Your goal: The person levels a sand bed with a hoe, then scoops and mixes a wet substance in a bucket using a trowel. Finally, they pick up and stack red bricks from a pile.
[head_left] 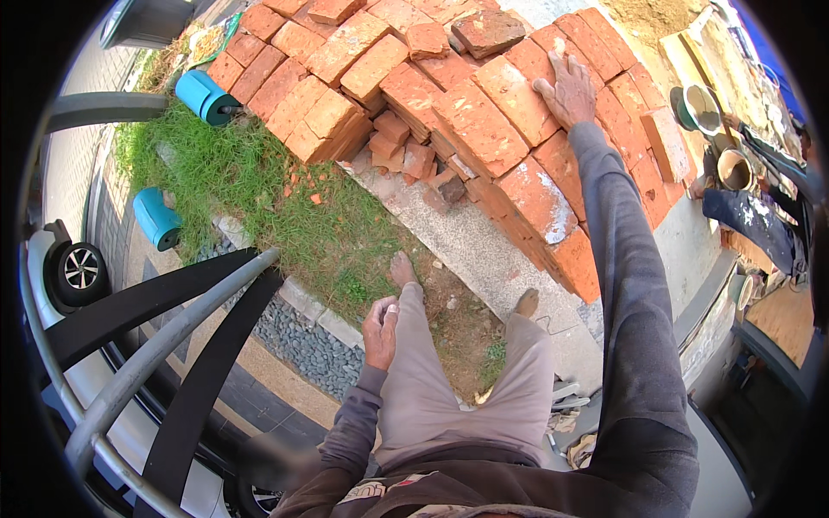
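My right hand (pixel 568 90) rests with spread fingers on top of a large stack of red clay bricks (pixel 508 97). Whether it grips a brick cannot be told. My left hand (pixel 381 330) hangs in front of my left thigh, its fingers curled, and no object shows in it. One brick (pixel 666 144) lies on the right part of the stack. A darker brick (pixel 488 32) sits at the far side of the top. Broken brick pieces (pixel 405 149) are heaped in a gap at the near side of the stack.
A concrete ledge (pixel 421 226) runs along the stack's base, beside grass (pixel 201 162). Grey metal bars (pixel 168 353) stand at the left, near teal cylinders (pixel 157 220) and a parked car (pixel 45 278). Buckets (pixel 701 109) and a person in dark clothing (pixel 751 220) are at the right.
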Motion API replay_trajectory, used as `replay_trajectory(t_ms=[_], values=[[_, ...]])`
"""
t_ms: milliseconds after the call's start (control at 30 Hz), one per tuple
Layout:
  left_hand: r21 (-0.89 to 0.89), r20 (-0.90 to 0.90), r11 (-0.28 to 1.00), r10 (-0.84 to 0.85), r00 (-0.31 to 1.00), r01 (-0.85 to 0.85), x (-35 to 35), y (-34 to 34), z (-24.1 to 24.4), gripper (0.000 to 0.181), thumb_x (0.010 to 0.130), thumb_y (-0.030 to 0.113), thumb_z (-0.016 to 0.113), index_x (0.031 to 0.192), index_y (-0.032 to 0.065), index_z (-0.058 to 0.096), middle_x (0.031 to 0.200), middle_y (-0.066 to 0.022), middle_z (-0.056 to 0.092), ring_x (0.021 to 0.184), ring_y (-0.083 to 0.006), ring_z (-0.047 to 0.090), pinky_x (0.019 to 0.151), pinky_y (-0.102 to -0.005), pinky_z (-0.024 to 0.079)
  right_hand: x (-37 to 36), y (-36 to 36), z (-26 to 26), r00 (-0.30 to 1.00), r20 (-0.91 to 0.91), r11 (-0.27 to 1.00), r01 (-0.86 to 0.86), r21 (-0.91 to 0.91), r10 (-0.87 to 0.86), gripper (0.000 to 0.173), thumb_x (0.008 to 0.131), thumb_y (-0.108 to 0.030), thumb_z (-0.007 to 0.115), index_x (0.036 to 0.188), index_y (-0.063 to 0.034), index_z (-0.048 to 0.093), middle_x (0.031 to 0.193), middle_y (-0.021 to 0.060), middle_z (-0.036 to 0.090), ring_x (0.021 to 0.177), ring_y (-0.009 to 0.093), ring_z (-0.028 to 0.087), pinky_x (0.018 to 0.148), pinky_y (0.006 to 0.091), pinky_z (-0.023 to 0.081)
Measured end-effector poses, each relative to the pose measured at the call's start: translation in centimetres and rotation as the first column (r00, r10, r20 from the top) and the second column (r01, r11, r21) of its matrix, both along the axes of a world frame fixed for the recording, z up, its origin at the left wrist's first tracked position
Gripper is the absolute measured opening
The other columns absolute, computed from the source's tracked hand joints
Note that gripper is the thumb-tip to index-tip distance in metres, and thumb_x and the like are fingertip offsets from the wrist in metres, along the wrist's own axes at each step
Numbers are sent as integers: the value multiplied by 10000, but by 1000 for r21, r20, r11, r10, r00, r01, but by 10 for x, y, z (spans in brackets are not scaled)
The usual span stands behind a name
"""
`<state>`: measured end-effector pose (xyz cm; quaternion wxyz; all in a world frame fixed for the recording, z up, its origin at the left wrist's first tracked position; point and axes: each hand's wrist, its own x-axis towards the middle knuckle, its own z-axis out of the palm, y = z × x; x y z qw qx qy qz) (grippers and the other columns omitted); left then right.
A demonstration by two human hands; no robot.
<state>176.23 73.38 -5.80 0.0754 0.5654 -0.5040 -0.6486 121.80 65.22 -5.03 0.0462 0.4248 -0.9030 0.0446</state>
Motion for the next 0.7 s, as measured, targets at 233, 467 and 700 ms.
replay_trajectory(t_ms=[233,467,700], values=[[-549,91,799,-233,968,244,-82,-45,47,380,1011,216,490,1293,-37,524,1297,-183,538,1204,-285,516,1019,-394,413,164,83,123,661,563,794,-84,-602,496,493,819,-126,629,1306,-81,575,1130,173,679,984,312,673,914,373,543],[-833,3,467,-531,847,296,-255,-48,78,580,1010,372,481,1429,-22,405,1507,-277,287,1435,-447,214,1141,-517,251,308,360,85,564,814,904,408,-130,-137,395,783,-39,584,1170,-35,660,972,165,715,864,264,706,774,352,553],[-890,362,37,-547,754,454,-399,7,24,721,988,517,452,1476,0,333,1524,-295,249,1440,-460,179,1164,-570,159,316,527,34,280,776,541,836,93,-565,515,775,-68,579,1285,3,565,1156,195,649,906,254,678,806,351,542]])
